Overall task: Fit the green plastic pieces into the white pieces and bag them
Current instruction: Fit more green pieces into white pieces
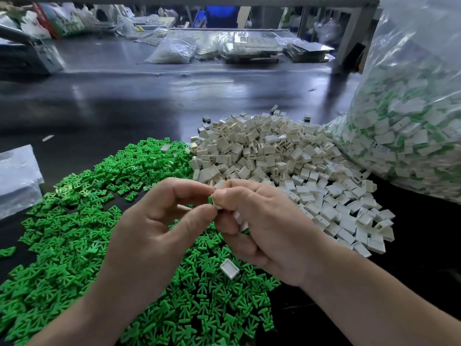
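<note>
A wide heap of small green plastic pieces (74, 245) covers the near left of the dark table. Behind it to the right lies a mound of white box-shaped pieces (287, 166). My left hand (154, 236) and my right hand (262, 231) meet above the green heap. Between their fingertips sits one green piece (211, 199), pinched by the thumb and forefinger of both hands. White pieces (238, 218) show inside the curled fingers of my right hand. One stray white piece (229, 268) lies on the green heap below my hands.
A big clear bag (409, 126) full of white-and-green assembled pieces stands at the right. A flat clear plastic bag (17, 178) lies at the left edge. The dark table (124, 103) stretches back to trays and bags (174, 49) at the far side.
</note>
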`<control>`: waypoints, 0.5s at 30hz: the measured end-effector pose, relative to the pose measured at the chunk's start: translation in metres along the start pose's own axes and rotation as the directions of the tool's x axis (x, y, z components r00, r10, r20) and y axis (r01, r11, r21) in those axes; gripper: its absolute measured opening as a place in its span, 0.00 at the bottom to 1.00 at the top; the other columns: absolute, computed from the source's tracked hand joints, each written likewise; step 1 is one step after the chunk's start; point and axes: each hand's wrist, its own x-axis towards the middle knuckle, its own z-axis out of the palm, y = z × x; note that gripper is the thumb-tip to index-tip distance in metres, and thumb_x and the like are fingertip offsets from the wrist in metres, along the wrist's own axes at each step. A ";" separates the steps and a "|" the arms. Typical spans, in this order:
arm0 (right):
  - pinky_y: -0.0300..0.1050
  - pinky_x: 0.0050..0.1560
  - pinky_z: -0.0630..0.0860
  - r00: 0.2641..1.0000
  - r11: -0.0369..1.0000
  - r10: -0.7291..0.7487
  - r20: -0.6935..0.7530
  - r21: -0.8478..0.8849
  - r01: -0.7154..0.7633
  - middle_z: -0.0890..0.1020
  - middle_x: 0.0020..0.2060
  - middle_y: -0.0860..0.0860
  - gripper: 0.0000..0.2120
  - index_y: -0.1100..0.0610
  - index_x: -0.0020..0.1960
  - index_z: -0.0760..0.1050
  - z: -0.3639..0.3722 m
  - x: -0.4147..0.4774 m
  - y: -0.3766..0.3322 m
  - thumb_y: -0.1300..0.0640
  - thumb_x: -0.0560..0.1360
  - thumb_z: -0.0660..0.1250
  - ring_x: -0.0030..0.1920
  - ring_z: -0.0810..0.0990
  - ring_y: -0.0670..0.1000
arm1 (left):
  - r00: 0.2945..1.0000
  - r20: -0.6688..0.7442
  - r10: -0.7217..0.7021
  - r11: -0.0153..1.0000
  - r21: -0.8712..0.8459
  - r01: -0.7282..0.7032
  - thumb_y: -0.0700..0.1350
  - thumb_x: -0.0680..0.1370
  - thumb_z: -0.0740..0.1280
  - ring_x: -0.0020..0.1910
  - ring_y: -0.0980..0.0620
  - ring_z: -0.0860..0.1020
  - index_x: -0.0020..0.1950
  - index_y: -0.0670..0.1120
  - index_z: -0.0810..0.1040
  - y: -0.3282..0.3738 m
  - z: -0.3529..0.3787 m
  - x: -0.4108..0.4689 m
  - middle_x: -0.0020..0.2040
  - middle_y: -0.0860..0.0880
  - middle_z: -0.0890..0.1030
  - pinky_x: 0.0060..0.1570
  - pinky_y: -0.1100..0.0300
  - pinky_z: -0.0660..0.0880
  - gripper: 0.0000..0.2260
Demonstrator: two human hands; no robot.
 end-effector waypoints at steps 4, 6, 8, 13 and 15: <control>0.33 0.20 0.56 1.000 1.000 0.008 0.011 0.000 -0.008 0.71 0.29 0.50 0.06 0.52 0.38 0.74 -0.004 0.001 0.001 0.53 0.73 0.64 0.21 0.62 0.46 | 0.996 -0.029 0.087 0.987 0.140 -0.083 0.57 0.72 0.66 0.44 0.64 0.79 0.46 0.62 0.79 -0.012 0.000 0.001 0.46 0.60 0.82 0.41 0.77 0.71 0.05; 0.33 0.20 0.56 1.000 1.000 -0.002 0.019 0.004 0.002 0.72 0.29 0.49 0.05 0.53 0.39 0.73 -0.005 0.000 0.001 0.53 0.73 0.64 0.21 0.63 0.46 | 0.990 -0.061 0.124 0.976 0.190 -0.111 0.56 0.74 0.66 0.44 0.64 0.79 0.47 0.59 0.78 -0.013 0.000 0.001 0.47 0.59 0.81 0.42 0.76 0.71 0.05; 0.33 0.21 0.56 1.000 1.000 -0.004 0.024 0.008 0.003 0.72 0.29 0.49 0.05 0.53 0.40 0.74 -0.004 0.000 0.002 0.53 0.73 0.64 0.21 0.63 0.46 | 0.986 -0.076 0.151 0.967 0.217 -0.131 0.55 0.74 0.66 0.44 0.64 0.79 0.48 0.57 0.78 -0.012 0.001 0.000 0.47 0.58 0.81 0.42 0.76 0.71 0.05; 0.33 0.18 0.60 0.997 0.987 -0.031 0.067 0.162 0.020 0.74 0.30 0.50 0.03 0.54 0.38 0.72 -0.011 0.001 -0.002 0.56 0.71 0.62 0.21 0.68 0.45 | 0.986 -0.074 0.146 0.964 0.232 -0.126 0.52 0.74 0.68 0.42 0.63 0.79 0.46 0.55 0.79 -0.011 -0.002 -0.002 0.46 0.59 0.81 0.39 0.78 0.70 0.03; 0.33 0.18 0.63 0.990 0.937 -0.088 0.114 0.347 0.043 0.75 0.33 0.51 0.02 0.55 0.39 0.72 -0.018 0.002 -0.008 0.57 0.70 0.63 0.24 0.71 0.45 | 0.992 0.073 0.099 0.950 0.291 -0.116 0.58 0.74 0.66 0.41 0.63 0.79 0.49 0.56 0.80 -0.016 -0.007 -0.002 0.44 0.61 0.80 0.36 0.77 0.71 0.10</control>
